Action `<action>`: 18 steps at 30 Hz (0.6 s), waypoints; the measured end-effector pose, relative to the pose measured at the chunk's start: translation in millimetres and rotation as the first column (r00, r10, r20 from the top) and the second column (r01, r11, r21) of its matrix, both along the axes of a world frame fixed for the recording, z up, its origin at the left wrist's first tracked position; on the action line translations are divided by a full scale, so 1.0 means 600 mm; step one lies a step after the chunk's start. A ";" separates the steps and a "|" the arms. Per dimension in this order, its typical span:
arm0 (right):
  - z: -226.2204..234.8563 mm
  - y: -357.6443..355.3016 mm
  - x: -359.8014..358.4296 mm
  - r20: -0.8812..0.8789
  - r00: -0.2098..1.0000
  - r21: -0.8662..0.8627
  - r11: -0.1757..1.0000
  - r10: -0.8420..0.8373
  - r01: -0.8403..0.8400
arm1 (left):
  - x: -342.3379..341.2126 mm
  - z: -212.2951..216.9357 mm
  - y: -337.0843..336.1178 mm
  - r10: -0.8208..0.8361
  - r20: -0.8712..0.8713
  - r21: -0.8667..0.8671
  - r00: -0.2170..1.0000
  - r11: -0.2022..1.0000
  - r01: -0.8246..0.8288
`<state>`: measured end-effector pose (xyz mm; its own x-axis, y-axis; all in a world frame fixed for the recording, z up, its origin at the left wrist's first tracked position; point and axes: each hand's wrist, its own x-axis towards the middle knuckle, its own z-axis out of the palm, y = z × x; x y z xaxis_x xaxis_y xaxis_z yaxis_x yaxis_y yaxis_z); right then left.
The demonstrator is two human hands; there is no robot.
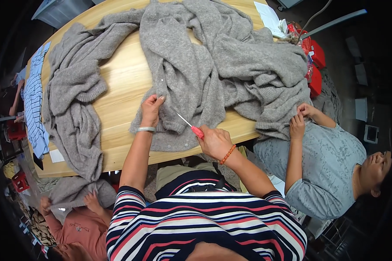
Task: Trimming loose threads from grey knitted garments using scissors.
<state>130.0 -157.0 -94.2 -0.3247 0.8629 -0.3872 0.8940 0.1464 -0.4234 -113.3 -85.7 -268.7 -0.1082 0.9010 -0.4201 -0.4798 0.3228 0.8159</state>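
A fuzzy grey knit garment (181, 56) lies spread on the table in front of me, its near edge close to the table's front. My left hand (150, 114) is closed, with the thumb and fingers pinching a fold of this knit. In my right hand (218, 142) is a thin-shafted tool with a red handle (197, 132). The bare metal shaft points up and left, its tip over the cloth and a little apart from my left hand. Small white spots show on the knit; I cannot make out what they are.
More grey knitwear (76, 78) covers the left of the wooden table (122, 78), with a blue striped cloth (34, 100) at the edge. At right a co-worker (318, 161) handles grey knit; another (80, 226) does so at lower left. Red bins (315, 85) stand at right.
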 end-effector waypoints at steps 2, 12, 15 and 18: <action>0.005 0.003 0.003 -0.014 1.000 -0.042 0.999 0.010 -0.010 | 0.001 -0.004 -0.003 -0.006 -0.003 0.042 1.000 0.999 0.006; 0.004 0.032 0.015 -0.073 0.995 -0.113 0.992 -0.064 0.056 | -0.040 0.039 0.058 -0.097 -0.160 -0.045 0.982 0.995 0.091; 0.008 0.051 -0.005 -0.057 0.994 -0.073 0.994 -0.088 0.084 | -0.042 0.019 0.080 -0.110 -0.184 -0.021 0.977 0.994 0.108; 0.017 0.066 -0.016 -0.032 0.997 -0.097 0.993 -0.071 0.068 | -0.026 0.019 0.082 -0.141 -0.240 -0.044 0.960 0.990 0.134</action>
